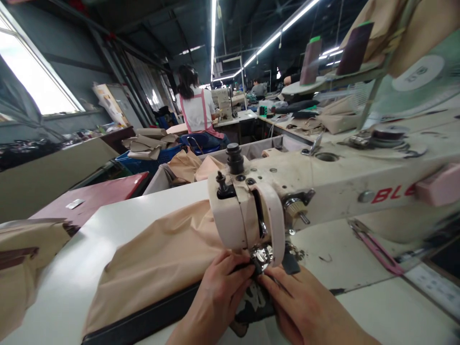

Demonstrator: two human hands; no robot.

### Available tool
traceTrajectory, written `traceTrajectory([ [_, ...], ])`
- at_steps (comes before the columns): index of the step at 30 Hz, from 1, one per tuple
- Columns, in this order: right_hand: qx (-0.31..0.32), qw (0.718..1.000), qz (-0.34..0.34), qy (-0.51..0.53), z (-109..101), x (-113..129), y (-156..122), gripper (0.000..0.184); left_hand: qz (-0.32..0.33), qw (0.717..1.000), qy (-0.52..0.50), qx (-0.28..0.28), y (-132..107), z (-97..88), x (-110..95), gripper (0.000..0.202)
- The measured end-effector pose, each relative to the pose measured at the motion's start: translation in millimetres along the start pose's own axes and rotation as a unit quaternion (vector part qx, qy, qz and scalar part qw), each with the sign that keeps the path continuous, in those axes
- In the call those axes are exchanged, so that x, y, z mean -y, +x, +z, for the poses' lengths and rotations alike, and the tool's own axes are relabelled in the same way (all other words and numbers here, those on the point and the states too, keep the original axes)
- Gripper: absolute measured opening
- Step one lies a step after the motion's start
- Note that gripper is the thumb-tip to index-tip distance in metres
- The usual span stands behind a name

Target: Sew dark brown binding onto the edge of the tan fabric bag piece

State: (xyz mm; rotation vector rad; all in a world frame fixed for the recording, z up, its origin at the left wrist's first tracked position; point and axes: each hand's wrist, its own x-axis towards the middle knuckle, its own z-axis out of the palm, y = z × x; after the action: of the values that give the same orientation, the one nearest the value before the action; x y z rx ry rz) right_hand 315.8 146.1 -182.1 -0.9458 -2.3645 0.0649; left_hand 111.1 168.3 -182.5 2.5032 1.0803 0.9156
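A cream sewing machine (247,201) stands in front of me, its metal presser foot (263,256) low over the bed. Tan fabric (154,254) with a black band (143,318) along its near edge stretches left from the foot. My left hand (224,282) is closed, its fingertips pinching the dark edge of the fabric just left of the foot. On the other side, my right hand (298,297) has its fingers pressed together close to the foot, at the dark material there. What lies under its fingertips is mostly hidden.
Pink thread snips (381,249) lie on the machine bed at right. Thread cones (311,62) stand above the arm. More tan pieces (21,273) hang at the left, and a fabric-filled bin (158,179) sits behind the table. A person in a pink apron (196,105) sits beyond.
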Motion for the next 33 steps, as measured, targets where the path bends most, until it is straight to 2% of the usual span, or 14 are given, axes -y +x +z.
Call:
traceTrajectory([
  [7,-0.04,0.999,-0.018,-0.02,2,0,4,0.041,-0.034,0.998,-0.039,-0.019,3,1.0,-2,0.022],
  [14,-0.011,1.0,-0.019,0.005,2,-4,1,0.039,-0.027,0.999,-0.021,-0.002,0,0.0,-1,0.019],
  [21,-0.009,0.999,-0.017,0.044,-2,-6,2,0.037,-0.005,1.0,-0.005,-0.026,0,3.3,-1,0.02],
  [27,0.032,0.995,0.04,0.083,-2,-12,-4,0.048,0.037,0.998,0.013,-0.045,5,4.6,-5,0.015],
  [33,0.051,0.988,0.092,0.115,-4,-14,-6,0.049,0.074,0.994,0.059,-0.053,7,6.8,-2,0.015],
])
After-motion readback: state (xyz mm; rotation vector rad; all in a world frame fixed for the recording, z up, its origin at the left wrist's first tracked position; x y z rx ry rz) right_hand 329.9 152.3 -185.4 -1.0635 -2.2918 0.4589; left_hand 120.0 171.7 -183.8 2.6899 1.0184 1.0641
